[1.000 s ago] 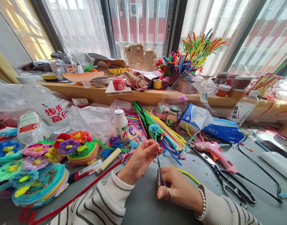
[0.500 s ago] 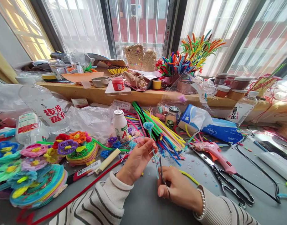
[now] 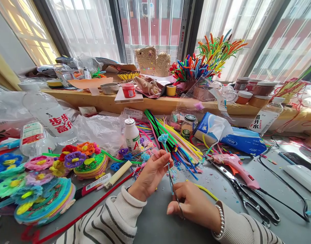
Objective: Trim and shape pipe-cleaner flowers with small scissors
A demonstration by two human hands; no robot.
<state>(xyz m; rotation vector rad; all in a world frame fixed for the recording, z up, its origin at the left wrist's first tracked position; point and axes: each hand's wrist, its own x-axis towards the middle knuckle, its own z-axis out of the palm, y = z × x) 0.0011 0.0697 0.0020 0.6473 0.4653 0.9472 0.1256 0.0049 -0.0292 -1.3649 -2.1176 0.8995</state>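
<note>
My left hand [image 3: 154, 173] pinches the stem of a light-blue pipe-cleaner flower [image 3: 163, 138], whose fuzzy head rises above my fingertips. The stem runs down from the pinch toward my right hand [image 3: 193, 205]. That hand is closed around the handles of small scissors [image 3: 180, 207], their blades pointing up and lying against the lower stem. Whether the blades are cutting is too small to tell. Behind the hands lies a bundle of colored pipe cleaners [image 3: 165, 132]. To the left are finished pipe-cleaner flowers [image 3: 75, 159] on round colored bases.
Large black-handled scissors [image 3: 243, 189] and a pink glue gun [image 3: 240, 169] with its cord lie to the right. A white drink bottle [image 3: 131, 135], a glass jar [image 3: 188, 127] and a blue tissue pack [image 3: 243, 140] stand behind. A red pipe cleaner [image 3: 94, 200] crosses the left front.
The small scissors have tilted left, so their blades now lie closer along the stem. My left hand still holds the flower. The whole view has shifted slightly.
</note>
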